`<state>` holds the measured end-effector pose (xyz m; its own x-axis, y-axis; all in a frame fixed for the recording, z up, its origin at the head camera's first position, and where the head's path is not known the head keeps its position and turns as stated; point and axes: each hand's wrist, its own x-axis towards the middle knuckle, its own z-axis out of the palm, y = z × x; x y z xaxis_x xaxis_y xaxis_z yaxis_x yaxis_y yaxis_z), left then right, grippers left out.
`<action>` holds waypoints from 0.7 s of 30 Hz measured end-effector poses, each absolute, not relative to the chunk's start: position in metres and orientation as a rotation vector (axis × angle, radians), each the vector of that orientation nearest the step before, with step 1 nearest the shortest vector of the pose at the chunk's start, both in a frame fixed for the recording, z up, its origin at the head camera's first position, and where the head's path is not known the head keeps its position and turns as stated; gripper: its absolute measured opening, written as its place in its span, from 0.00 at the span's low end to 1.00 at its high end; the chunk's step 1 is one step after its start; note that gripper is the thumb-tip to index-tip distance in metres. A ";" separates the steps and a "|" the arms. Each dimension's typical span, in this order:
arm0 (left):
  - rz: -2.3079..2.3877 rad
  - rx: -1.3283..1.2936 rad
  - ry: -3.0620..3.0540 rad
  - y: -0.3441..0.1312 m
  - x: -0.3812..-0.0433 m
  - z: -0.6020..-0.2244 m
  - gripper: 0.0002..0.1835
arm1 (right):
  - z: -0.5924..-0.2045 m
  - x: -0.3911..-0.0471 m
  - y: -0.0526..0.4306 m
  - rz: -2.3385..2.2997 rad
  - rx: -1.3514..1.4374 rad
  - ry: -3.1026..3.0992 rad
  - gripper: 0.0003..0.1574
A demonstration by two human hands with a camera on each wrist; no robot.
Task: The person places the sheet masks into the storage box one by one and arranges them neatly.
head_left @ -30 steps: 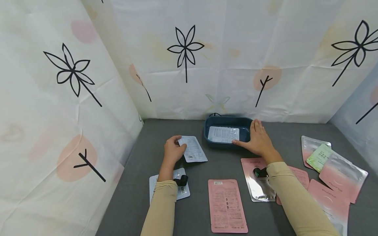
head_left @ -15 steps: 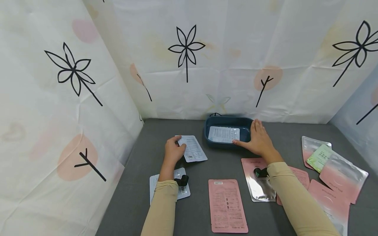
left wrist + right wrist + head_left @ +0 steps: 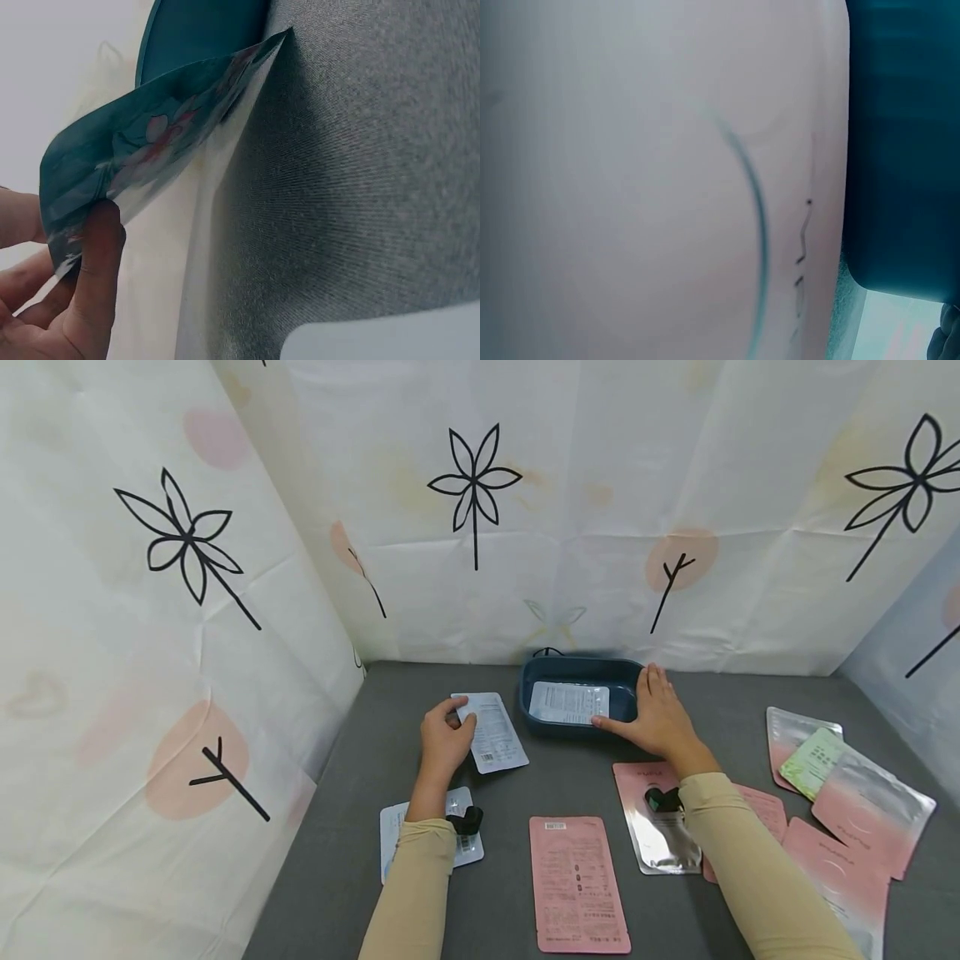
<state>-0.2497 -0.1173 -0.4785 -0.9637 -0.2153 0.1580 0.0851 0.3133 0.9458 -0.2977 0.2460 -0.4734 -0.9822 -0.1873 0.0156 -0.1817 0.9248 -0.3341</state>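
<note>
A pale blue sachet with printed text is pinched at its far left corner by my left hand. That corner is raised and the near end slopes down to the table. Flowers show on its underside in the left wrist view, where thumb and fingers grip the sachet. My right hand rests on the right end of the dark blue basin, fingers straight, thumb spread along the front rim. Inside the basin lies a silvery-white sachet. The right wrist view shows the basin's side.
Partly under my left forearm lies another pale blue sachet. A pink sachet lies front centre. Beneath my right wrist is a pink and silver one. More pink sachets and a green one overlap at right. A patterned curtain stands behind.
My left hand has shifted slightly away from me and to the right, raising the far end of the sachet. The right hand and the basin stay where they were.
</note>
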 end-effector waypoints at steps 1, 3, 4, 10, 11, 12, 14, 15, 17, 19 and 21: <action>-1.711 0.113 -2.314 -0.116 -0.249 -0.478 0.19 | -0.473 -0.298 0.246 -0.530 -0.295 3.064 0.89; -1.721 0.102 -2.296 -0.115 -0.249 -0.477 0.18 | -0.473 -0.297 0.246 -0.532 -0.293 3.063 0.88; -1.725 0.097 -2.287 -0.114 -0.249 -0.477 0.18 | -0.474 -0.297 0.246 -0.532 -0.292 3.062 0.88; -1.706 0.050 -2.222 -0.110 -0.249 -0.475 0.17 | -0.474 -0.297 0.246 -0.530 -0.288 3.060 0.88; -1.703 0.038 -2.212 -0.109 -0.249 -0.475 0.17 | -0.474 -0.297 0.246 -0.530 -0.288 3.060 0.88; -1.700 0.028 -2.204 -0.109 -0.249 -0.475 0.17 | -0.473 -0.297 0.246 -0.530 -0.288 3.059 0.88; -1.696 0.009 -2.186 -0.108 -0.250 -0.474 0.17 | -0.473 -0.297 0.246 -0.532 -0.288 3.060 0.88; -1.694 0.001 -2.178 -0.108 -0.250 -0.474 0.17 | -0.473 -0.297 0.246 -0.532 -0.289 3.060 0.88; -1.693 -0.017 -2.155 -0.108 -0.250 -0.474 0.17 | -0.473 -0.298 0.246 -0.528 -0.290 3.063 0.88; -1.692 -0.037 -2.129 -0.108 -0.251 -0.473 0.16 | -0.474 -0.298 0.246 -0.527 -0.293 3.066 0.89; -1.691 -0.051 -2.106 -0.108 -0.251 -0.473 0.16 | -0.475 -0.298 0.247 -0.527 -0.295 3.071 0.89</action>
<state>-0.2506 -0.1081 -0.4726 -0.9039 -0.2387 0.3549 0.2949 0.2533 0.9214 -0.2984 0.2466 -0.4750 -0.9821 -0.1873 0.0199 -0.1832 0.9255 -0.3315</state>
